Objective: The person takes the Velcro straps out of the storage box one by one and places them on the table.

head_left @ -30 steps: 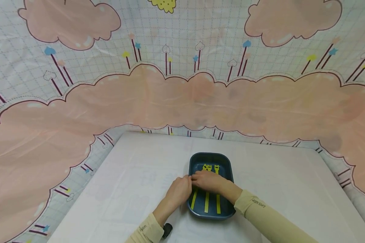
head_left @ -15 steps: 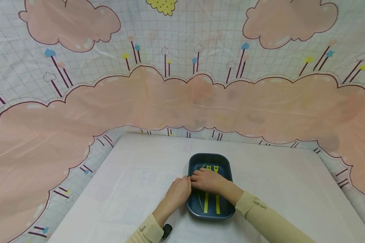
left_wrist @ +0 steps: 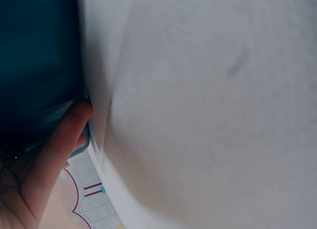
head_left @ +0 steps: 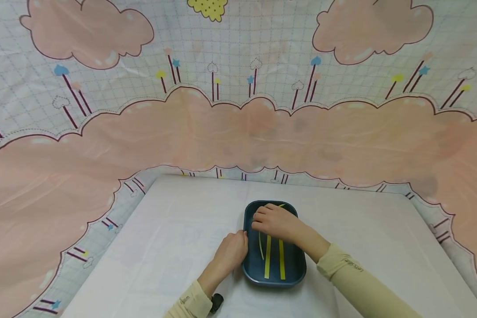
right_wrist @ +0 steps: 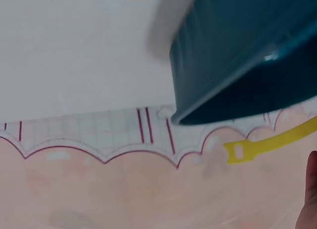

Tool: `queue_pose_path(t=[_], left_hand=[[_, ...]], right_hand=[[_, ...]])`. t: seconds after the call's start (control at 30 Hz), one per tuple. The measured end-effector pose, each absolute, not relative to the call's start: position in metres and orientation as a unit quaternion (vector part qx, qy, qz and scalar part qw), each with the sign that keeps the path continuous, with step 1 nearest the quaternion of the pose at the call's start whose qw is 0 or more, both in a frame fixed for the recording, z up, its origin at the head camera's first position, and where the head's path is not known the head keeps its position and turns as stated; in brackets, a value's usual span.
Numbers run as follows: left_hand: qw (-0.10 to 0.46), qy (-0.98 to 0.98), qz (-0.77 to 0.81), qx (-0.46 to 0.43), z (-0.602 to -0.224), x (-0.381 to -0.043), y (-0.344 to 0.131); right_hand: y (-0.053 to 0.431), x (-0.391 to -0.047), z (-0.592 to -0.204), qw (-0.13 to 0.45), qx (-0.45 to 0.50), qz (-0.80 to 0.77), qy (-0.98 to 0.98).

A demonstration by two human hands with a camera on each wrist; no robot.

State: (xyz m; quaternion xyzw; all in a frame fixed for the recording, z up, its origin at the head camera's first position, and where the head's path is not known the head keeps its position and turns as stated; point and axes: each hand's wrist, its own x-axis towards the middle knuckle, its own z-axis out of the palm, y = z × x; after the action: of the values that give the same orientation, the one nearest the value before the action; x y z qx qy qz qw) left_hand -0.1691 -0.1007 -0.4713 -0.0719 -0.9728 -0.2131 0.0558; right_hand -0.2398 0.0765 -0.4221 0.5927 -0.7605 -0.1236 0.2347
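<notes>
On the white desk (head_left: 175, 207): one dark blue tray (head_left: 295, 265). Left hand (head_left: 231, 251): clamped on the tray's left rim. Right hand (head_left: 278, 223): shifted toward the far end within the last second, fingers together, pinching one yellow strap (right_wrist: 272, 143), now raised, slotted end clear of the rim. Remaining straps (head_left: 282, 265): two, inside. I count one strap picked up, two untouched.

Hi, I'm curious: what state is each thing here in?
Blue tray: upright on the table, open-topped.
Left hand: gripping the tray's left rim.
Right hand: over the tray, holding a strip.
Held yellow strip: bent, slotted end free.
Thin yellow piece: curved, perhaps the held strip's tail.
Two other yellow strips: lying straight, upper ends hidden.
Backdrop: hanging, slightly wrinkled.
</notes>
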Motion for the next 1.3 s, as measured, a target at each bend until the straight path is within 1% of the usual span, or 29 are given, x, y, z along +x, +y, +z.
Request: queue_pose_path(t=[0.1,0.23,0.5,0.67,0.77,0.97,1.2,1.3], left_hand=[[0.056,-0.972,-0.217,-0.071,-0.472,-0.169,-0.101],[0.055,-0.972,-0.219,-0.069,-0.472,-0.17,-0.1],[0.066,-0.971,-0.214,-0.079,-0.472,-0.17,-0.099],[0.058,-0.972,-0.212,-0.085,-0.472,-0.17,-0.1],[0.051,-0.972,-0.215,-0.084,-0.471,-0.172,-0.1],[0.043,-0.973,-0.215,-0.077,-0.47,-0.174,-0.101],[0.039,-0.973,-0.215,-0.08,-0.47,-0.174,-0.1],[0.04,-0.972,-0.215,-0.081,-0.47,-0.173,-0.1]], right_hand=[[0.084,-0.239,-0.415,0.243,0.575,-0.086,-0.776],[0.096,-0.238,-0.408,0.226,0.536,-0.034,-0.813],[0.125,-0.237,-0.4,0.217,0.414,0.071,-0.881],[0.143,-0.238,-0.399,0.208,0.349,0.145,-0.902],[0.153,-0.239,-0.4,0.171,0.292,0.22,-0.915],[0.169,-0.237,-0.402,0.075,0.172,0.368,-0.911],[0.18,-0.234,-0.408,-0.013,0.078,0.415,-0.906],[0.183,-0.232,-0.414,-0.042,0.049,0.423,-0.904]])
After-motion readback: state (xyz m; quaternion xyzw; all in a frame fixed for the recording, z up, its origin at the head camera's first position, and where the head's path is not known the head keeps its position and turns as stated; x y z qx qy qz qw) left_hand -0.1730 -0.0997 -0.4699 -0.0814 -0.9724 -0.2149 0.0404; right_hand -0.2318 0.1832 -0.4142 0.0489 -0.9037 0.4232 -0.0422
